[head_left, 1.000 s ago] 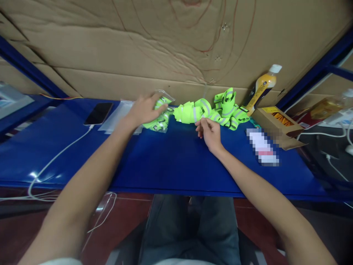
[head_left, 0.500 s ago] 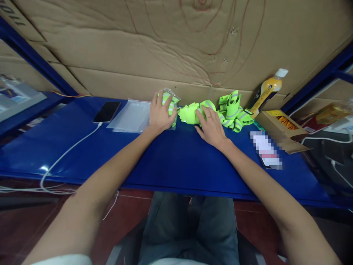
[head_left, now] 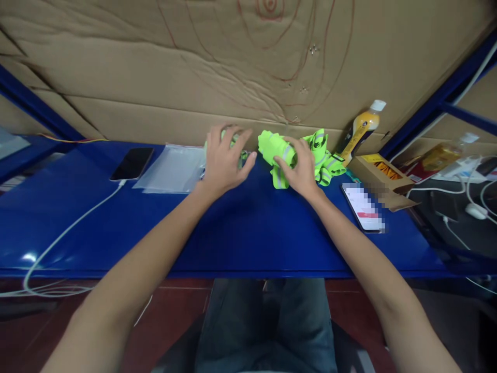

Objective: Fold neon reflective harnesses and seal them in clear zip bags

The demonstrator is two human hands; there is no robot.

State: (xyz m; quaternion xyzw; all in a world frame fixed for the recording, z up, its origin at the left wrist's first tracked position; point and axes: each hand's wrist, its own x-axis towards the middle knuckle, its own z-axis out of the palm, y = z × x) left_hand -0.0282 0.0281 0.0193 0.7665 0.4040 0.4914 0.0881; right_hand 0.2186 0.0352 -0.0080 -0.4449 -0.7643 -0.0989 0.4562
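Note:
My right hand (head_left: 298, 167) grips a neon-green reflective band (head_left: 276, 149) and holds it just above the blue table (head_left: 248, 228). Behind it lies a heap of more green reflective bands (head_left: 326, 155). My left hand (head_left: 225, 160) rests with fingers spread over a clear bag of green bands (head_left: 244, 155), which it mostly hides. The two hands are about a hand's width apart near the cardboard back wall.
A stack of clear plastic bags (head_left: 173, 168) and a black phone (head_left: 132, 163) on a white cable lie to the left. On the right are a second phone (head_left: 363, 207), a brown carton (head_left: 382, 176), a juice bottle (head_left: 359, 129) and loose cables (head_left: 466, 202).
My right hand closed on a green band and lifted it off the heap. My left hand shifted over the bagged bands and spread its fingers.

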